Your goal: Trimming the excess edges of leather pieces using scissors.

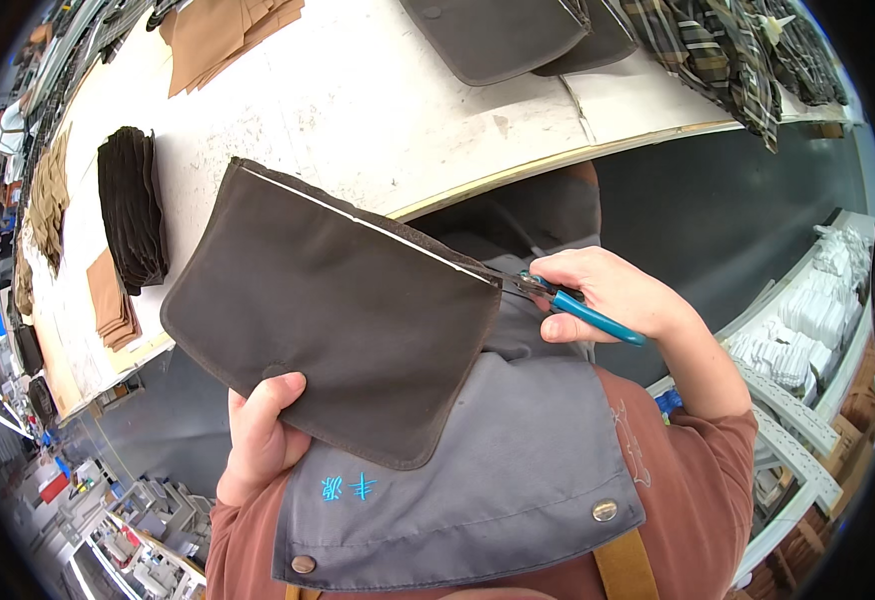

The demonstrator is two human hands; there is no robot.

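Note:
A flat dark brown pouch-like piece with rounded lower corners hangs tilted in front of me, partly over the table edge. My left hand grips its lower left edge, thumb on top beside a small round mark; the fingers underneath are hidden. A thin white strip runs along its upper edge, with dark material behind it. My right hand is closed round pliers with teal handles. Their jaws meet the piece's upper right corner; what they grip there, if anything, is too small to tell.
On the white worktable lie tan sheets, a dark brown stack and more dark flat pieces. Plaid fabric hangs over the right end. A rack with white bundles stands at right. My grey apron covers my lap.

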